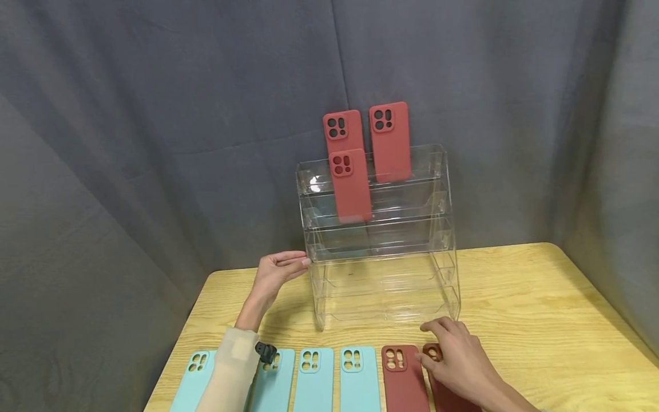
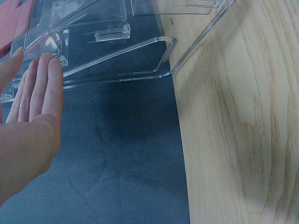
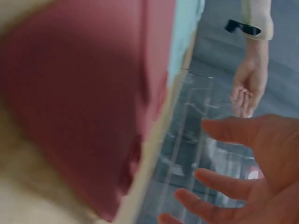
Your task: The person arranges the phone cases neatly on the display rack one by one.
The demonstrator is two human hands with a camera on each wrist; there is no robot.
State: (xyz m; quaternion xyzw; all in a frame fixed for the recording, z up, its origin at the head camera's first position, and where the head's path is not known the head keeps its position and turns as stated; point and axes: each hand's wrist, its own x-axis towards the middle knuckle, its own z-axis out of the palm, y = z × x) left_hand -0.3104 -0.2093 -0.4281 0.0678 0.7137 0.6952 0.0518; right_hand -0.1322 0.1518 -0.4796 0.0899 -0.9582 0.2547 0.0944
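My left hand [image 1: 277,277] is at the left side of a clear tiered rack [image 1: 391,260], fingertips right at its edge. In the left wrist view, the fingers of that hand [image 2: 32,112] are straight, with the thumb apart. Over the rightmost dark red phone case [image 1: 447,392] hovers my right hand [image 1: 460,360], its fingers spread and nothing between them; it hides part of that case. Another dark red phone case [image 1: 407,386] lies just left of it. The rack bears lighter red phone cases: two on the top tier [image 1: 392,146] and one in front, a tier lower [image 1: 352,191].
Several light blue phone cases [image 1: 314,383] lie in a row along the front of the wooden table [image 1: 535,320]; my left sleeve [image 1: 229,366] covers part of the row. Behind the rack hangs a grey curtain [image 1: 231,114], which also runs along both sides.
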